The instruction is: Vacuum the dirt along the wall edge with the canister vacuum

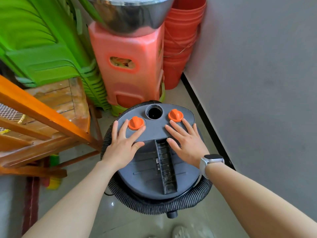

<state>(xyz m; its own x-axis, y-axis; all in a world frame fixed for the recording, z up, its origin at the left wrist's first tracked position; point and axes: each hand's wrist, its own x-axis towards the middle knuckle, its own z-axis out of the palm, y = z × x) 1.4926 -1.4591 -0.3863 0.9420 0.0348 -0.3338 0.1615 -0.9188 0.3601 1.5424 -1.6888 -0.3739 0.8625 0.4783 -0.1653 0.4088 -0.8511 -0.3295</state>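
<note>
- Canister vacuum (154, 170) stands on the floor (187, 98), near the wall (257, 66)
- Left hand (122, 146) and right hand (187, 145) lie flat on its lid, fingers straight, gripping nothing

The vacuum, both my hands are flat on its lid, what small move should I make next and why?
Probably free the hose first. It lies coiled round the vacuum, and both the left hand and the right hand rest open on the lid beside the orange knobs, holding nothing. No cleaning can start along the wall until it's uncoiled.
</note>
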